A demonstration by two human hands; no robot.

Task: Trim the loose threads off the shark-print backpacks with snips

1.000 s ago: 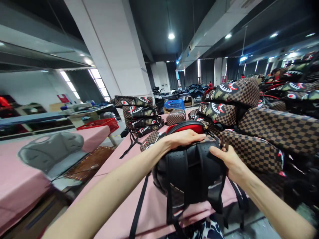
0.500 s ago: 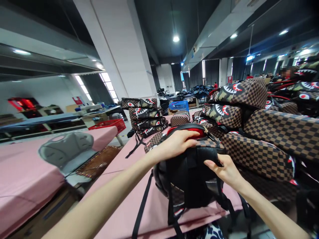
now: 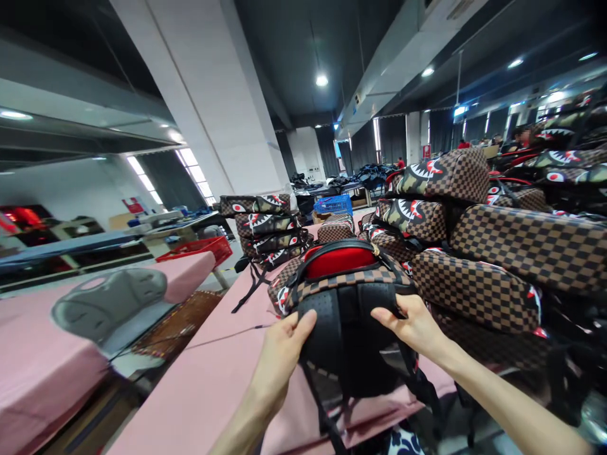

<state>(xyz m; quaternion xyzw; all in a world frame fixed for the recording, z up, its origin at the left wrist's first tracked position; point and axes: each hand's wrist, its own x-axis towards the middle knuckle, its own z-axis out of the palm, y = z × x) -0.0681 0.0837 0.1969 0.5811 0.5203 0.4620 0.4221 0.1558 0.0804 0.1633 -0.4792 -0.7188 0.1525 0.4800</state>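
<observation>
In the head view, we are gripping a black-backed checkered backpack (image 3: 353,341) at its padded shoulder straps (image 3: 323,319), near the close edge of a pink-covered worktable (image 3: 203,379). Our left hand (image 3: 281,347) is pinching narrowly at the outer side of one strap, thumb in front and fingers mostly hidden behind. Our right hand (image 3: 411,323) is closing the same way on the opposite strap, its thumb lying across the front. Above the straps, the backpack's mouth is gaping, showing a red lining (image 3: 337,264). Beyond it to the left, shark-mouth backpacks (image 3: 265,224) are standing in a stack, loose straps trailing onto the pink cover. To the right, a larger pile of checkered bags (image 3: 474,291) is rising just beside our right hand. A blue plastic crate (image 3: 333,204) is sitting farther back, while a red crate (image 3: 196,251) and a gray chair (image 3: 114,294) are occupying the left side, near a white pillar (image 3: 208,95).
</observation>
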